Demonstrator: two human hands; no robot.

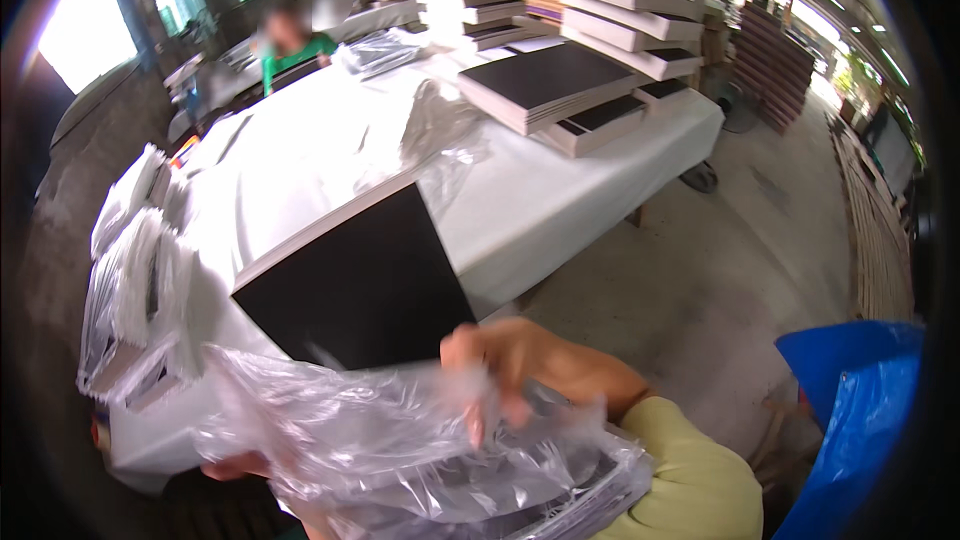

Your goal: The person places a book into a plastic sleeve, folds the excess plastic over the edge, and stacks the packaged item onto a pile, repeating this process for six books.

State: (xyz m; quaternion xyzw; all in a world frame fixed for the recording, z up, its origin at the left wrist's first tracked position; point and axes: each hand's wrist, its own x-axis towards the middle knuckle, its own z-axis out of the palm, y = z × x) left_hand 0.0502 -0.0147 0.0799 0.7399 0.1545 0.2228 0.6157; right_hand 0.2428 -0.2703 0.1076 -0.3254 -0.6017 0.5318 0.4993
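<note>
A crumpled clear plastic bag (350, 430) spreads across the near edge of the table, in front of my body. My left hand (240, 465) is under its left side, gripping the film; much of this hand is hidden by the plastic. With bent fingers, my right hand (490, 365) holds the bag's upper right part, blurred by motion. Just beyond the film lies a flat black panel (365, 280) with a pale edge, its near side covered by the plastic. More folded plastic and a dark flat shape show through beneath my right forearm.
Plastic-wrapped panels (140, 300) are piled at the table's left edge. A stack of black-topped panels (550, 80) sits at the far right of the white-covered table (560, 230). Taller stacks (630, 15) rise behind. A person in green (295, 50) is across the table. Blue sheeting (860, 420) hangs at right.
</note>
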